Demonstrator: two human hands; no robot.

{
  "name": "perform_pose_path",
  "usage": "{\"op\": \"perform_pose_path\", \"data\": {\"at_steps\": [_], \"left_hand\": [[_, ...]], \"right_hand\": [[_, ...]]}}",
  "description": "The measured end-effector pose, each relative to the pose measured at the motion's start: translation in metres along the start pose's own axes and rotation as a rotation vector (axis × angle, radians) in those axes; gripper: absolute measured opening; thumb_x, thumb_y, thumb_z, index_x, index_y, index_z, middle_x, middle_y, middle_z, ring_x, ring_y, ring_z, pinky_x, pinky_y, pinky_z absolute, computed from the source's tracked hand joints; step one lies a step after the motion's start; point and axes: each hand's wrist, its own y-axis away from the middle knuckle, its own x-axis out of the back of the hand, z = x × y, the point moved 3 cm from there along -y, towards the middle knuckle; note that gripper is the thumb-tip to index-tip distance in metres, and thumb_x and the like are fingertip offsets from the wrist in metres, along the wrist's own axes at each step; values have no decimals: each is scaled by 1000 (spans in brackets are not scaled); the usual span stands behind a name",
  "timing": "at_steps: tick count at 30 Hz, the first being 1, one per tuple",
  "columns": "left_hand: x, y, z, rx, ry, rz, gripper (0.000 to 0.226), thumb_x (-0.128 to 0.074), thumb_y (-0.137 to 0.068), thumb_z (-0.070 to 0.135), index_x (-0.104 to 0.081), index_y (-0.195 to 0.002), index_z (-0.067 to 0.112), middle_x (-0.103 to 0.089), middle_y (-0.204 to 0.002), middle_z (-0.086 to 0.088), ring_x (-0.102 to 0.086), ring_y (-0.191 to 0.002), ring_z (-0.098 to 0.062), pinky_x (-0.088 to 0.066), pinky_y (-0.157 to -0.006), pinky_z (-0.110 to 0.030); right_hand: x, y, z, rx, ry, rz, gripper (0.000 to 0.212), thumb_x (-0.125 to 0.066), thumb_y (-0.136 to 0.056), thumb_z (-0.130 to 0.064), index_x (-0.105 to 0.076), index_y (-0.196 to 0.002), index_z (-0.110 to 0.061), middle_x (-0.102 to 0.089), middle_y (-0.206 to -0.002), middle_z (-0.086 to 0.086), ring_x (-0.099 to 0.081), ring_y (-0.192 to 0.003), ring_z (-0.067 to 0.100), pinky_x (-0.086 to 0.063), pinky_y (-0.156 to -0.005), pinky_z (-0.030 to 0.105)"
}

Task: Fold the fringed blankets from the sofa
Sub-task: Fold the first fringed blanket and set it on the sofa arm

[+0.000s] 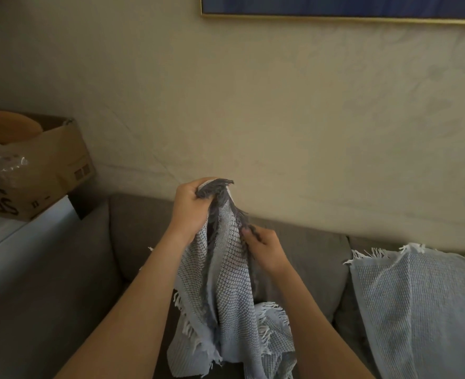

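Both hands hold a grey fringed blanket raised above the sofa seat.

The left hand has its fingers curled tight around a bunched top corner of the grey blanket, dark fringe sticking out above the fist. The right hand, lower down, pinches the blanket's dark-fringed edge between curled fingers. The cloth hangs down to the grey sofa. A second pale-blue blanket with white fringe lies draped over the cushion to the right, well apart from the hands.
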Motion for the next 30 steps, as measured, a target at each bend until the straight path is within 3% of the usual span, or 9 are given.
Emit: {"op": "perform_pose_path", "data": {"at_steps": [6, 9, 13, 16, 18, 20, 23, 25, 30], "left_hand": [[7, 2, -7, -63, -176, 110, 27, -74, -91, -1, -85, -103, 20, -81, -88, 14, -76, -84, -5, -62, -71, -24], [4, 5, -3, -67, -289, 229, 25, -74, -90, 0, -86, -103, 18, -72, -79, 24, -71, -73, -1, -59, -63, -20], [8, -4, 3, -16, -363, 378, 26, -65, -89, -4, -84, -93, 14, -69, -68, 12, -71, -67, -24, -58, -56, -43], [12, -10, 5, -66, -392, 432, 32, -62, -85, -4, -84, -94, 18, -73, -70, 7, -67, -60, -18, -54, -48, -37], [12, -10, 8, -75, -404, 478, 33, -63, -86, -4, -85, -98, 17, -74, -72, 7, -65, -59, -15, -45, -47, -25], [10, -9, 11, -51, -399, 508, 32, -63, -87, -6, -84, -97, 15, -69, -71, 10, -60, -57, -12, -37, -47, -20], [10, -11, 8, 24, -385, 529, 30, -63, -89, -4, -79, -83, 21, -62, -64, 12, -54, -53, -14, -31, -45, -22], [8, -15, 5, 54, -379, 509, 33, -63, -88, -2, -63, -66, 23, -54, -55, 9, -41, -48, -10, -26, -46, -25], [1, -18, 6, 80, -363, 448, 34, -66, -88, 7, -53, -57, 13, -43, -47, 4, -26, -46, -8, -23, -48, -28]], "right_hand": [[30, -17, -6, 64, 404, 499, 35, -46, -111, -30, -68, -92, -10, -67, -68, 2, -61, -60, 25, -47, -57, 36], [31, -16, -44, 251, 452, 621, 35, -46, -111, -35, -66, -95, -12, -55, -58, -4, -49, -49, 15, -34, -47, 32], [24, -19, -37, 260, 356, 240, 36, -68, -97, -50, -69, -91, -15, -64, -66, 3, -52, -52, 15, -42, -49, 33], [22, -19, 10, 10, 575, -162, 50, -72, -93, -48, -61, -84, 0, -63, -70, 16, -56, -59, 21, -41, -55, 34], [27, -18, 27, -132, 719, -334, 43, -65, -100, -37, -51, -78, -2, -52, -67, 10, -52, -63, 22, -36, -57, 34], [35, -22, 22, -147, 770, -259, 43, -59, -104, -31, -40, -71, -11, -43, -63, 3, -44, -58, 23, -30, -53, 34], [43, -19, -1, 37, 624, 229, 42, -58, -104, -23, -38, -67, -24, -43, -57, -3, -42, -53, 23, -32, -53, 34], [34, -4, -7, 159, 597, 420, 37, -55, -106, -33, -44, -72, -23, -45, -56, -5, -46, -49, 23, -31, -47, 35], [-26, 27, 19, 307, 657, 144, 28, -58, -102, -41, -45, -85, -22, -42, -59, -9, -47, -50, 20, -44, -48, 46]]}}
